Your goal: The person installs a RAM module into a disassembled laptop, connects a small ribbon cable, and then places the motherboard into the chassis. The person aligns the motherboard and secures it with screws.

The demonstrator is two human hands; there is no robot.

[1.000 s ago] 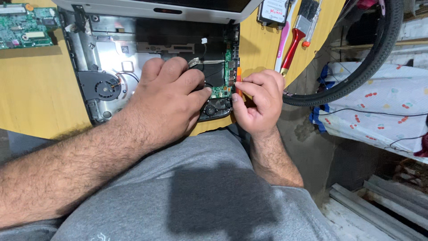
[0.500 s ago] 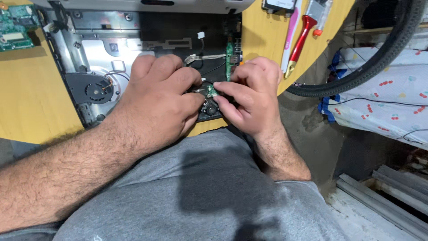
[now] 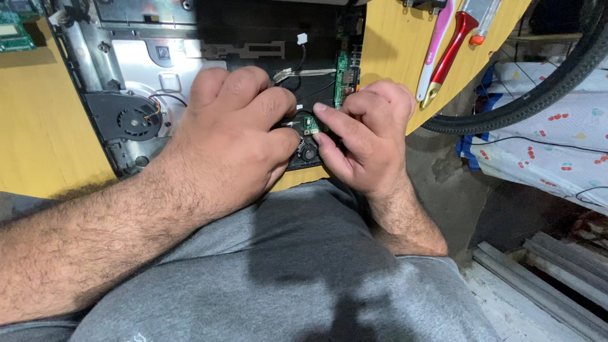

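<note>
1. While both of my hands crowd the near edge of an opened laptop chassis (image 3: 158, 57), my right hand (image 3: 370, 136) pinches a small green circuit board (image 3: 311, 124) between thumb and forefinger, the other fingers curled in.
2. My left hand (image 3: 237, 136) is folded almost to a fist, its fingertips pressing down beside the same board; whether it grips anything underneath, I cannot tell.
3. A second ago my right hand held something thin and orange at the chassis edge; that item is now out of sight and the fingers have moved onto the green board, while my left hand has drawn back enough to uncover it. I judge the work has gone from tool use to handling the part by hand.
4. Just near of the board sits a round black component (image 3: 308, 152), partly covered by my fingers.
5. Farther left lies the cooling fan (image 3: 134, 121); a longer green board strip (image 3: 342, 69) stands just beyond my right knuckles.
6. On the yellow table (image 3: 38, 126), far right, lie a red-handled screwdriver (image 3: 451, 54) and a pink tool (image 3: 433, 47), tops cut off by the frame.
7. A black tyre (image 3: 538, 95) curves at right; another green board (image 3: 16, 35) is cropped at far left.
</note>
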